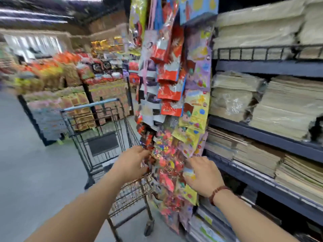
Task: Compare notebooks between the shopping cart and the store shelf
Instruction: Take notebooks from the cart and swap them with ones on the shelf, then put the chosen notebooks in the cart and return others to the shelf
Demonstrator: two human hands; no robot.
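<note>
I'm seeing both hands reaching up to the hanging packets, a colourful strip dangling off the end of the store shelf. The left hand is touching the strip's left edge with its fingertips buried among the packets; too blurred, so I cannot tell whether it is pinching anything. The right hand, wearing a beaded bracelet at the wrist, is lying on the strip's right side with fingers spread and loose, gripping nothing. The notebooks are sitting in flat stacks on the shelf levels just right of the right hand, not touching it. The shopping cart is standing on the floor just behind and below the left hand, right beside the strip; I cannot tell what is lying in it. A snack display is showing well beyond the cart, heavily blurred.
</note>
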